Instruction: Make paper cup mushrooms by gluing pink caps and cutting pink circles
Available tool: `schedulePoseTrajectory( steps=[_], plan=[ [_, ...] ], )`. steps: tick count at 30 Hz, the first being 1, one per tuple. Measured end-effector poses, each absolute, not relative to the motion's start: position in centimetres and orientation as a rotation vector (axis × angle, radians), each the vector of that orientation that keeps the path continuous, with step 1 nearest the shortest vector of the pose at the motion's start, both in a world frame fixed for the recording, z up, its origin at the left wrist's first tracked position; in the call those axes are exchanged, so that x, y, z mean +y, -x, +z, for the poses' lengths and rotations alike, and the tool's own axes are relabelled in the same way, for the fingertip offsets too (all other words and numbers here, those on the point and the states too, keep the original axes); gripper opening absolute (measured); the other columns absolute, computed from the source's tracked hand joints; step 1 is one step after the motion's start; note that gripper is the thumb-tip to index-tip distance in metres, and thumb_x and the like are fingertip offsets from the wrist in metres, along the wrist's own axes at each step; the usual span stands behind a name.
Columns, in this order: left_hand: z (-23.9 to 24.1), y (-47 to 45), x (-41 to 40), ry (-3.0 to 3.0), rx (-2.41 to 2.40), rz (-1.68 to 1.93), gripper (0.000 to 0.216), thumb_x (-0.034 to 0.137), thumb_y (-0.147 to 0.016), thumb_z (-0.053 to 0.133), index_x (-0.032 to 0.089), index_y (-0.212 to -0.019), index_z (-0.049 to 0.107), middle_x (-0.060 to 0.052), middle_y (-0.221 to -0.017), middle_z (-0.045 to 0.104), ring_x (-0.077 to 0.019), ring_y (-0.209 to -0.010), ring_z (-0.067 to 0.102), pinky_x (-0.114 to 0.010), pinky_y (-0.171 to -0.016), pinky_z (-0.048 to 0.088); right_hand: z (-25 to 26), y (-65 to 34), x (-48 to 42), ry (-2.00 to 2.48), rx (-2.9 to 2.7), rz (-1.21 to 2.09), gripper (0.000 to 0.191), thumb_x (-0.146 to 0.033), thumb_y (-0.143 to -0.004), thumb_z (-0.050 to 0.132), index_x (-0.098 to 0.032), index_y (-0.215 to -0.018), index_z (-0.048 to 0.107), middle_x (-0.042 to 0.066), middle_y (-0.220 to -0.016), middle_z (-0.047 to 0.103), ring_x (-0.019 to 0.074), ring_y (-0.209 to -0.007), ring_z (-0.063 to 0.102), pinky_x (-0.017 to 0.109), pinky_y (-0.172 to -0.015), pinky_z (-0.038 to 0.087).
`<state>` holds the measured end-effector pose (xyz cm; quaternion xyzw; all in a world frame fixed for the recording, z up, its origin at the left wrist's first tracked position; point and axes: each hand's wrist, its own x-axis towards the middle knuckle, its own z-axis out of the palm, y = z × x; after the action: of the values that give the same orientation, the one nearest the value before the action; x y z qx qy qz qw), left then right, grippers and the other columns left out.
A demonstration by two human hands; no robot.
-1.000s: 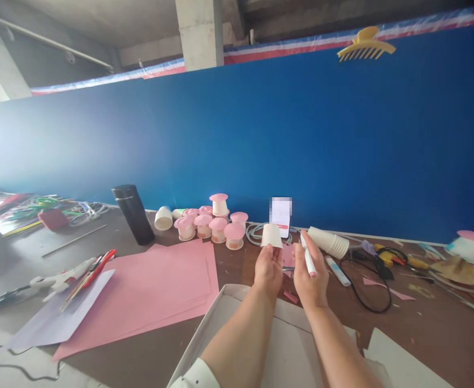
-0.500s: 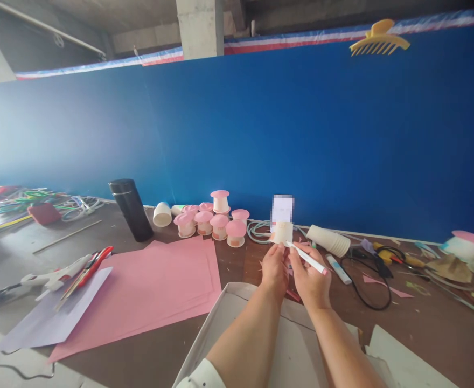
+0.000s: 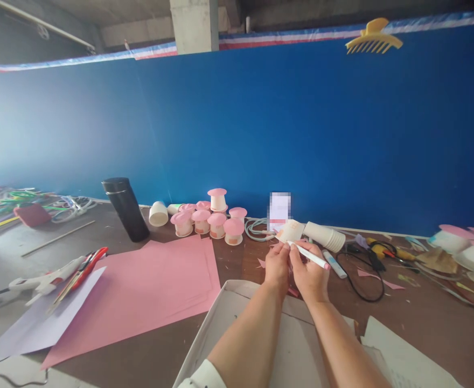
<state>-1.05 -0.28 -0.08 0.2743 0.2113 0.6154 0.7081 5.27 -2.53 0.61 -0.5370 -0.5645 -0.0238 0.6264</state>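
Pinched in my left hand (image 3: 276, 265) is a white paper cup (image 3: 290, 230) with faint orange drawing on its side; it leans to the right. My right hand (image 3: 313, 277) grips a white marker pen (image 3: 312, 256) with a pink end. The pen's tip is close to the cup's lower edge; whether it touches I cannot tell. Just behind the cup stands a pixelated upright panel (image 3: 279, 206). A stack of white paper cups (image 3: 323, 236) lies on its side right of the held cup.
Several pink-topped cups (image 3: 234, 229) stand left of my hands, near a black bottle (image 3: 127, 210). Pink paper sheets (image 3: 148, 291), a red utility knife (image 3: 87, 269) and a white glue gun (image 3: 45, 280) lie further left. Below my forearms is a white box lid (image 3: 221, 323). A black cable (image 3: 360, 296) curls at right.
The cup in my left hand has tipped over to the right. Both hands keep hold of the cup and marker. The whole view has shifted slightly.
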Motion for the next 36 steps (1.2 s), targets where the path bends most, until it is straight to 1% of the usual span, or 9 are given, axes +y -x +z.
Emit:
schedulePoseTrajectory(
  steps=[4,11,17,23,27,36],
  plan=[
    [-0.2,1.0,-0.2,-0.654,0.488,1.391,0.024,0.036,-0.068,0.073,0.017,-0.082,0.074,-0.008,-0.086,0.072,-0.0239,-0.093,0.066,-0.033,-0.09,0.047,0.8,-5.2,-2.5,1.236,-1.285,-0.051,0.018,-0.036,-0.085,0.06,-0.018,-0.086,0.062,0.01,-0.086,0.069,0.0231,-0.082,0.067,0.034,-0.074,0.054],
    [0.0,0.9,-0.3,-0.693,0.528,1.398,0.026,0.037,-0.068,0.072,0.017,-0.083,0.075,-0.008,-0.088,0.073,-0.0232,-0.09,0.066,-0.033,-0.089,0.047,0.7,-5.3,-2.4,1.237,-1.273,-0.079,0.016,-0.033,-0.083,0.061,-0.017,-0.085,0.062,0.01,-0.085,0.069,0.0226,-0.079,0.067,0.034,-0.071,0.054],
    [-0.5,0.7,0.0,-0.703,0.539,1.385,0.029,0.036,-0.068,0.072,0.015,-0.087,0.076,-0.009,-0.086,0.073,-0.0239,-0.089,0.066,-0.035,-0.089,0.047,0.7,-5.4,-2.4,1.257,-1.271,-0.094,0.015,-0.032,-0.083,0.061,-0.017,-0.083,0.063,0.01,-0.083,0.07,0.0221,-0.076,0.067,0.033,-0.07,0.054],
    [-0.9,0.6,0.2,-0.714,0.498,1.376,0.028,0.036,-0.072,0.071,0.017,-0.091,0.076,-0.009,-0.089,0.073,-0.0232,-0.091,0.066,-0.034,-0.09,0.047,0.8,-5.3,-2.4,1.281,-1.268,-0.092,0.016,-0.033,-0.083,0.061,-0.018,-0.084,0.063,0.01,-0.083,0.07,0.0225,-0.077,0.068,0.033,-0.071,0.054],
    [-1.3,0.5,0.4,-0.733,0.495,1.38,0.031,0.036,-0.073,0.07,0.015,-0.095,0.076,-0.009,-0.088,0.073,-0.023,-0.088,0.066,-0.035,-0.089,0.047,0.8,-5.4,-2.4,1.295,-1.264,-0.091,0.017,-0.034,-0.083,0.061,-0.017,-0.084,0.063,0.009,-0.082,0.07,0.022,-0.075,0.067,0.033,-0.072,0.054],
    [-1.0,0.6,0.3,-0.748,0.525,1.382,0.029,0.036,-0.072,0.07,0.015,-0.092,0.076,-0.009,-0.085,0.073,-0.0221,-0.086,0.066,-0.034,-0.088,0.048,0.7,-5.5,-2.4,1.326,-1.256,-0.099,0.018,-0.034,-0.082,0.061,-0.017,-0.084,0.063,0.009,-0.081,0.07,0.0223,-0.074,0.067,0.033,-0.071,0.053]
  ],
)
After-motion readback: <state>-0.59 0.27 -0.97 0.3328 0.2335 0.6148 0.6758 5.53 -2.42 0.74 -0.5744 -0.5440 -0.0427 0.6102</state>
